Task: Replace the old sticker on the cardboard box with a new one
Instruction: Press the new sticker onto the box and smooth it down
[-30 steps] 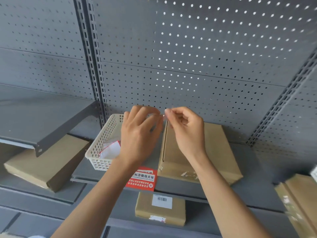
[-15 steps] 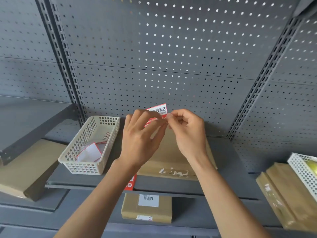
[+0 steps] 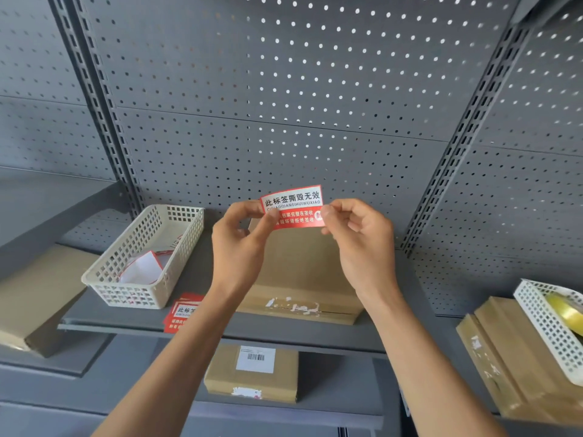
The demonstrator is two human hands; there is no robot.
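Both hands, left (image 3: 239, 247) and right (image 3: 359, 244), pinched the new sticker (image 3: 291, 207) taut above the cardboard box (image 3: 303, 272), best lowered squarely over the torn residue (image 3: 291, 305).

glossy paper sticker (image 3: 291, 207) — matt cardboard box (image 3: 303, 272), perforated metal backboard (image 3: 284, 105)

Red sticker (image 3: 291, 207) with white band, black characters above, white characters below. Plain brown box (image 3: 303, 272) bearing white torn scraps at near edge. White lattice basket (image 3: 142, 257) at left. Grey pegboard (image 3: 284, 105) dotted with holes. Lower brown box (image 3: 252, 372): white barcode label.
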